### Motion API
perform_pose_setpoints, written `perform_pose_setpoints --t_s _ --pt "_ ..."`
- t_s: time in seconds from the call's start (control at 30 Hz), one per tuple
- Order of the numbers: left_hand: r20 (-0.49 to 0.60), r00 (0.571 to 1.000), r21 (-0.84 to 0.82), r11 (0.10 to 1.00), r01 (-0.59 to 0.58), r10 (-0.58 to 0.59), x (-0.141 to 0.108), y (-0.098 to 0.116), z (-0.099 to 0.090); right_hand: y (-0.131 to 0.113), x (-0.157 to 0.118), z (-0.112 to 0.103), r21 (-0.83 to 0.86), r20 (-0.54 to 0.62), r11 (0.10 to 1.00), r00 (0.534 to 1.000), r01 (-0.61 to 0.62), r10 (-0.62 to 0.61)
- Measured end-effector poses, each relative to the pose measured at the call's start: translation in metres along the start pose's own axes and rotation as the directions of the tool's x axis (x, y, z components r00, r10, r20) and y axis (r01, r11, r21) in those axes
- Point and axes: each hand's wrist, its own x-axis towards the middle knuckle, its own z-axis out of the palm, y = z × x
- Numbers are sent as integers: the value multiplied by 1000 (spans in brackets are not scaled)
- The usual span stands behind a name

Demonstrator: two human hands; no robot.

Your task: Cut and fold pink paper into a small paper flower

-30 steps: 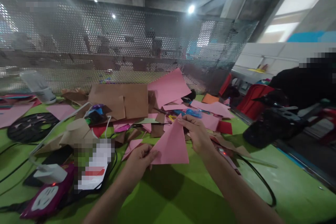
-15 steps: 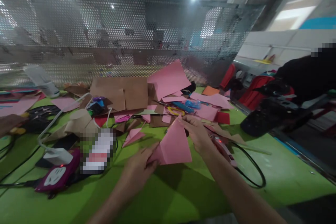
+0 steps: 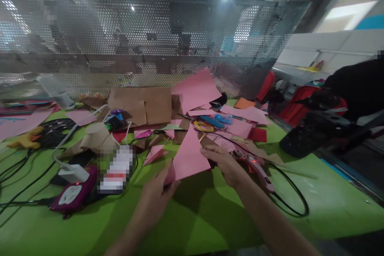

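My left hand (image 3: 157, 196) is closed on the lower left corner of a folded piece of pink paper (image 3: 192, 158), which tapers to a point at the top and is held above the green table. My right hand (image 3: 225, 164) is at the paper's right edge. Its fingers are stretched out, with the fingertips at the edge; the thumb is mostly hidden. To the right of that hand lies a pink handheld tool (image 3: 261, 172) with a small red light and a black cord. A smaller folded pink piece (image 3: 154, 154) rests left of the held paper.
Pink scraps, yellow-handled scissors (image 3: 204, 126) and a brown cardboard box (image 3: 156, 104) lie behind my hands. On the left are a phone (image 3: 117, 170), a purple power strip (image 3: 75, 194) with a white plug, and a yellow tool (image 3: 27, 138). A perforated metal screen (image 3: 144, 40) stands behind.
My right hand has let go of the paper's top and moved down to its right edge. The paper has tilted and shifted left in my left hand. Another hand at the far left has gone from view.
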Motion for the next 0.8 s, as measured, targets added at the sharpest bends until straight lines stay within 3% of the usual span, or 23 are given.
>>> perform_pose_setpoints --t_s 0.1,0.2,0.37,0.5,0.6,0.7,0.8 --pt "-18 1000 -1 1000 17 -17 0 1 0 4 -2 1 32 38 999 999 -32 31" --pt "-17 1000 46 999 -13 14 0 4 1 6 -1 1 71 11 997 999 -40 40" --pt "1 999 77 997 32 -33 -2 9 0 6 -2 6 142 -10 987 997 -68 70" --pt "-80 996 -123 992 34 -44 -2 8 -1 3 -7 8 172 17 981 996 -85 83" --pt "-152 973 -366 925 105 -171 0 8 -3 3 -11 7 143 28 987 997 -72 69" --pt "-91 949 -547 812 206 -302 0 9 -8 9 -16 3 41 -30 999 999 -16 17" --pt "-6 945 -588 765 261 -327 -6 11 -13 17 -24 -1 -11 -58 1000 998 23 -24"
